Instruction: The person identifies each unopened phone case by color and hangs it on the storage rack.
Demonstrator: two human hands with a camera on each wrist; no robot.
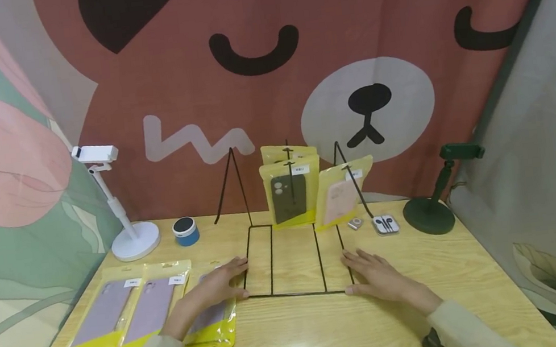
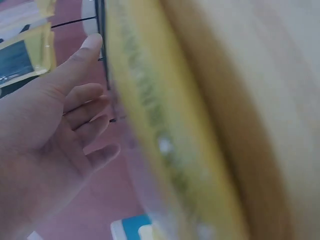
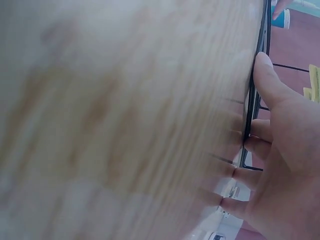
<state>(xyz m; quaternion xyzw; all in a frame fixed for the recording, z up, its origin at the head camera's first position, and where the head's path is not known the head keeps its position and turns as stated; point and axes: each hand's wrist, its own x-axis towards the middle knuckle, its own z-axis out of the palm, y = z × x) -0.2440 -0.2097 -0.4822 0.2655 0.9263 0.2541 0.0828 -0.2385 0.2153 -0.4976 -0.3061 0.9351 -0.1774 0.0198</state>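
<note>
A black wire display rack (image 1: 299, 293) stands on the table, its base frame lying flat toward the front. Yellow-edged phone case packs hang on its hooks: one with a dark case (image 1: 289, 198), one partly hidden behind it, and one with a pink case (image 1: 341, 198) at the right. My left hand (image 1: 218, 283) is at the left side of the base, fingers loosely extended, above a packaged purple case (image 1: 212, 317). At the base's right side, my right hand (image 1: 379, 276) has its fingers spread, with thumb and fingertips right at the wire.
Two more packaged purple cases, one (image 1: 100, 314) beside another (image 1: 150, 308), lie at the left. Around the rack are a blue speaker (image 1: 185, 231), a white stand (image 1: 133, 241), a small silver clip device (image 1: 354, 223), boxed earphones (image 1: 385, 225) and a green stand (image 1: 429, 215). A printed curtain (image 1: 171, 94) hangs behind.
</note>
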